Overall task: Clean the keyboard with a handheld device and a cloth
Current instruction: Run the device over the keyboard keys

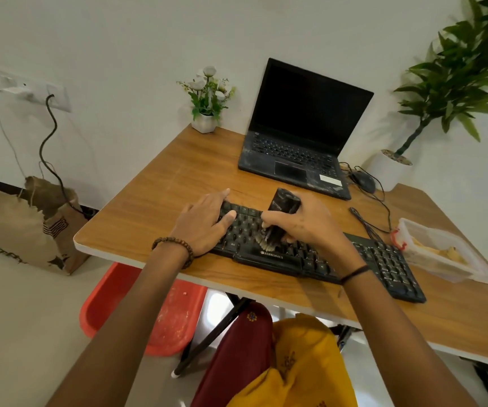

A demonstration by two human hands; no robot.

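Gripping a black cylindrical brush-tipped device [284,202] in my right hand [307,227], I work the black plastic keyboard [383,265] at the wooden table [178,177]'s near edge; left hand [204,224] lies flat, steadying it. Hard pressure may pop keycaps.

Black keyboard [319,257], black laptop [301,133], wood-grain table [154,195], red stool [160,312].

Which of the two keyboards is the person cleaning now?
The separate black keyboard at the near edge of the desk: the right hand holds the brush device on its keys. The laptop behind lies untouched.
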